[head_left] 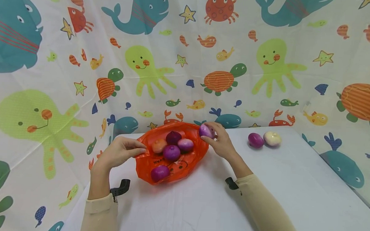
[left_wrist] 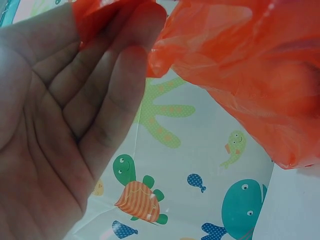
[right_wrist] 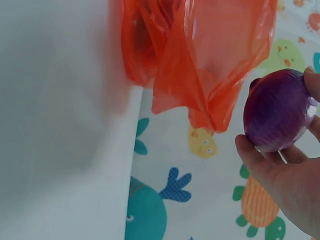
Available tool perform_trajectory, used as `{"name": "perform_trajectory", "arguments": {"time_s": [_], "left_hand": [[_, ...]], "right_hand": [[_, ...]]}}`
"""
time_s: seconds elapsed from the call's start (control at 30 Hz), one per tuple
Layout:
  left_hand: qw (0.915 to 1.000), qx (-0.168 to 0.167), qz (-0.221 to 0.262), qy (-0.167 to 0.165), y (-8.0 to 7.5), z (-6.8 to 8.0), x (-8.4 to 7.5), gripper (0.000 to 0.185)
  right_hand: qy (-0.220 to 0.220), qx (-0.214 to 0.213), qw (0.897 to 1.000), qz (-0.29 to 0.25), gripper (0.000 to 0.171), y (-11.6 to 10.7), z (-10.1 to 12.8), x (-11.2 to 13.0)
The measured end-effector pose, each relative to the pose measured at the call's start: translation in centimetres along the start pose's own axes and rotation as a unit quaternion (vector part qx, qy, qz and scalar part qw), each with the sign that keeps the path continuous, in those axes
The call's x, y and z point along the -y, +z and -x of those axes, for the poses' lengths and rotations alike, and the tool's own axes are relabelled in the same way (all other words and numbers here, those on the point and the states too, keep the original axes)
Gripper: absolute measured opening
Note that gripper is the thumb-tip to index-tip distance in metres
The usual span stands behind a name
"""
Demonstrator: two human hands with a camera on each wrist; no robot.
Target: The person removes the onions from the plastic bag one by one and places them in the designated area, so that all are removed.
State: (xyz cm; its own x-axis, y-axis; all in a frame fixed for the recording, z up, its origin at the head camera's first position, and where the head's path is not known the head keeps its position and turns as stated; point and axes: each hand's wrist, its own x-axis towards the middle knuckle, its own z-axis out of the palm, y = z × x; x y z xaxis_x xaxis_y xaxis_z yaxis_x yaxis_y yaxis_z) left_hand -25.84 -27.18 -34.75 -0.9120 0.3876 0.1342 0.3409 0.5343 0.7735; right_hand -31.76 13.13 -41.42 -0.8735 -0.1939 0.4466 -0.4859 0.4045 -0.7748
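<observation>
Your left hand [head_left: 117, 153] pinches the rim of the crinkled orange plastic bag [head_left: 183, 169], which holds five round onions [head_left: 171, 152]. Your right hand [head_left: 221, 141] grasps a sixth, glossy purple onion [head_left: 206, 130] at the bag's far edge.

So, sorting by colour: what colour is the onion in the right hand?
Purple onion, clearest in the right wrist view.

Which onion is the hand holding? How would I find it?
Find the orange bag on the white table. At its far right rim, the right hand grips a purple onion. It alone is lifted; the others lie in the bag or apart on the table.
</observation>
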Motion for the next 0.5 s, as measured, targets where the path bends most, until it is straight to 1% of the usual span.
{"name": "perform_trajectory", "arguments": {"time_s": [0.23, 0.5], "left_hand": [[1.0000, -0.002, 0.000, -0.002, 0.0, 0.1, -0.2, 0.019], [1.0000, 0.001, 0.003, -0.007, 0.0, 0.1, -0.1, 0.020]], "right_hand": [[0.006, -0.013, 1.000, -0.001, 0.056, -1.0, -0.2, -0.7], [0.021, -0.026, 0.999, 0.011, 0.057, -1.8, -0.2, -1.7]]}}
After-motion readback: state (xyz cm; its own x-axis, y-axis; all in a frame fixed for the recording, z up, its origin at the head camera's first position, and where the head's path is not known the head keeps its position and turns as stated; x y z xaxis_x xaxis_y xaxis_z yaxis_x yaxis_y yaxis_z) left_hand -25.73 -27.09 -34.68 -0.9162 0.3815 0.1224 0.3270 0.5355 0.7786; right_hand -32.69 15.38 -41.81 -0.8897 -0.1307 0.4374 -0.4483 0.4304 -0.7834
